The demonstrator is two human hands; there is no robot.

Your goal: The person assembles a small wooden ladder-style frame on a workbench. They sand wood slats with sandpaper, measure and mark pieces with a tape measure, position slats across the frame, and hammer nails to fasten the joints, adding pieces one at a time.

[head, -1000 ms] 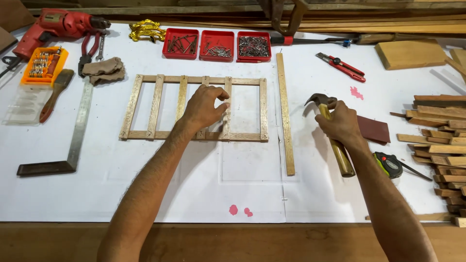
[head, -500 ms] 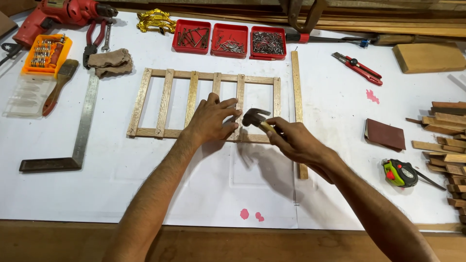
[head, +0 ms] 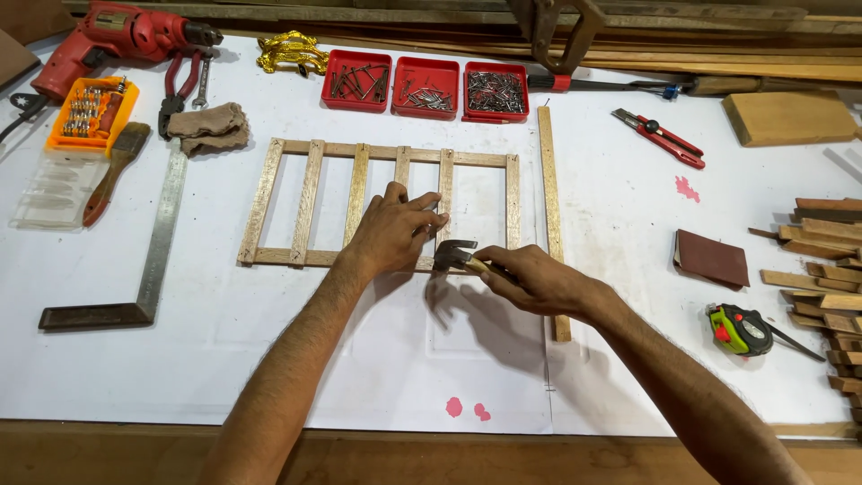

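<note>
1. While the wooden frame lies flat on the white sheet near the middle of the bench, the left hand rests on its lower rail, fingers bent and pressing down on a slat
2. Whether those fingers pinch a nail cannot be told, since the fingertips are too small to read
3. Closed around the handle, the right hand grips a hammer, whose metal head sits just beside the left hand at the frame's lower edge
4. Just right of the frame lies a long wooden strip, running away from the person, its near end beside the right wrist
5. Beyond the frame stand three red trays of nails and screws, side by side
6. Left of the frame lie a steel square, a folded cloth, a brush, an orange bit box and a red drill
7. Well to the right are a red utility knife, a brown sanding block, a green tape measure and a stack of wood offcuts
</note>
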